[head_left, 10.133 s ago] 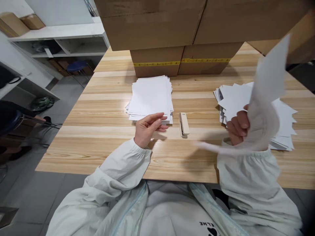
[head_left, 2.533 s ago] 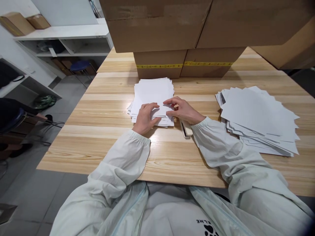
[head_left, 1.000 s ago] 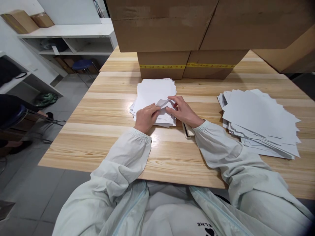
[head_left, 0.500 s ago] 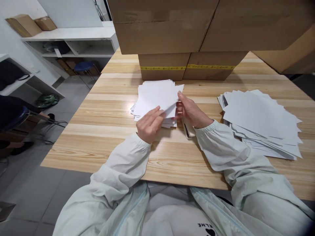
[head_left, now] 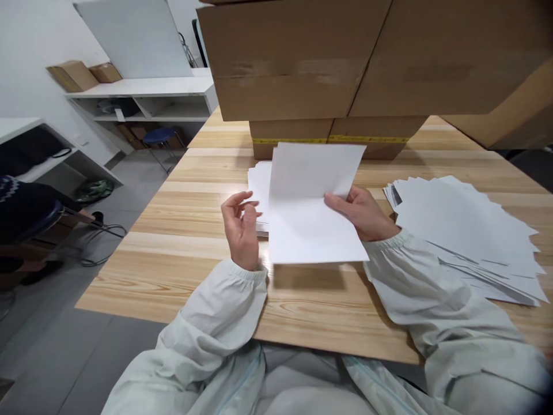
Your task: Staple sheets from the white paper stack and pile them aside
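Note:
My right hand (head_left: 362, 212) grips a few white sheets (head_left: 311, 207) by their right edge and holds them lifted above the table, tilted toward me. My left hand (head_left: 240, 228) hovers just left of the sheets, fingers curled and apart, holding nothing. Behind the lifted sheets lies the neat stack of white paper (head_left: 259, 184), mostly hidden. The stapler seen before is hidden behind the sheets.
A fanned pile of white papers (head_left: 466, 230) lies on the right of the wooden table (head_left: 181, 248). Large cardboard boxes (head_left: 328, 63) stand stacked at the table's far side. White shelves (head_left: 142, 98) and a blue stool (head_left: 159, 137) stand at the left.
My right hand has lifted sheets off the neat stack and raised them toward me. My left hand has let go of them and drawn back to the left. The camera tilted up.

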A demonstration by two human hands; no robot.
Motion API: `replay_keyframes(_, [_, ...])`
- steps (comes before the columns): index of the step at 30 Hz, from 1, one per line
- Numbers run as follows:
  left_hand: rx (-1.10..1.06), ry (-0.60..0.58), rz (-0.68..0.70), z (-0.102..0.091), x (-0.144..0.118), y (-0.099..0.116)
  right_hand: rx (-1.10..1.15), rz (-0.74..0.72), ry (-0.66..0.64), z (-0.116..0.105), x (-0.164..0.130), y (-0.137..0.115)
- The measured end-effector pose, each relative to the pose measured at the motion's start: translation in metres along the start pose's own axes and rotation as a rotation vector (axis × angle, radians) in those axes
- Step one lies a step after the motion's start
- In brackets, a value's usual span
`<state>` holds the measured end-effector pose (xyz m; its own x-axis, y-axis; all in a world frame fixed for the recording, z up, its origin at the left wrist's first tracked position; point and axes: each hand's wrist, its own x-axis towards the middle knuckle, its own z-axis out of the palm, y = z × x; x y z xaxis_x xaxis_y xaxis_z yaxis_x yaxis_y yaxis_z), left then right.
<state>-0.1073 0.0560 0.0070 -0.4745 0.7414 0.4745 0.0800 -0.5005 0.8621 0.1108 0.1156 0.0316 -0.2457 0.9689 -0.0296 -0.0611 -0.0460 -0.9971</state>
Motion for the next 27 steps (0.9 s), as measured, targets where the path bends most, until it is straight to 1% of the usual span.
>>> replay_keyframes(2, [-0.191, -0.07, -0.321, 0.0, 0.007, 0.0, -0.008, 0.076, -0.061, 0.0, -0.015, 0.005])
replay_keyframes(3, [-0.273, -0.115, -0.435, 0.002, 0.007, 0.0, -0.013, 0.107, -0.091, -0.001, -0.023, 0.009])
replay_keyframes(4, [-0.336, -0.153, -0.51, 0.004, 0.006, 0.001, -0.018, 0.135, -0.121, -0.002, -0.032, 0.013])
replay_keyframes(5, [-0.38, -0.185, -0.557, 0.006, 0.003, 0.001, -0.022, 0.155, -0.144, -0.004, -0.041, 0.019])
replay_keyframes(8, [-0.405, -0.276, -0.652, 0.012, -0.011, 0.002, -0.03, 0.17, -0.149, -0.01, -0.067, 0.034])
replay_keyframes(11, [-0.391, -0.339, -0.749, 0.014, -0.022, -0.002, -0.043, 0.128, -0.085, -0.015, -0.086, 0.045])
replay_keyframes(13, [-0.4, -0.35, -0.787, 0.015, -0.028, -0.007, -0.05, 0.1, -0.042, -0.016, -0.093, 0.05])
replay_keyframes(16, [-0.395, -0.334, -0.805, 0.017, -0.033, -0.014, -0.011, 0.053, 0.023, -0.017, -0.097, 0.053])
replay_keyframes(20, [-0.448, -0.301, -0.802, 0.019, -0.038, -0.018, 0.033, 0.0, 0.061, -0.016, -0.097, 0.056])
replay_keyframes(22, [-0.497, -0.321, -0.818, 0.02, -0.04, -0.016, 0.017, -0.031, 0.072, -0.015, -0.097, 0.057])
replay_keyframes(24, [-0.53, -0.368, -0.87, 0.02, -0.041, -0.013, -0.012, -0.056, 0.08, -0.014, -0.098, 0.058])
replay_keyframes(26, [-0.54, -0.408, -0.918, 0.021, -0.041, -0.01, -0.04, -0.071, 0.084, -0.014, -0.098, 0.058])
replay_keyframes(27, [-0.534, -0.417, -0.921, 0.021, -0.041, -0.009, -0.051, -0.077, 0.09, -0.013, -0.098, 0.058])
